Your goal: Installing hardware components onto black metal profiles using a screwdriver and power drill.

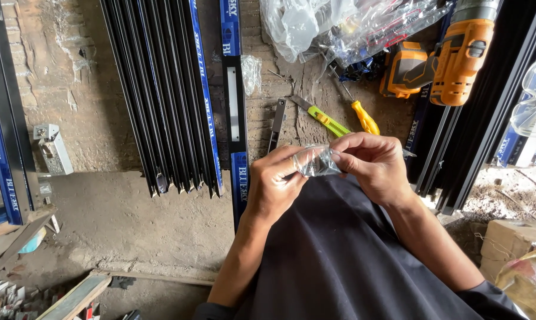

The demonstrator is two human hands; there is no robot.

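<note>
Black aluminium profiles with blue-striped wrapping (167, 95) lie well to the left of the grip on the dusty concrete floor (120, 219); the left hand (275, 181) pinches the near edge of a small clear plastic packet (316, 161), thumb and fingers pressed together on it; the right hand (371, 166) pinches its other edge; the packet hangs between both grips above the lap, seemingly unopened, so the opening looks barely begun; beyond it lie a yellow-handled screwdriver (364, 117) and an orange cordless drill (457, 56).
</note>
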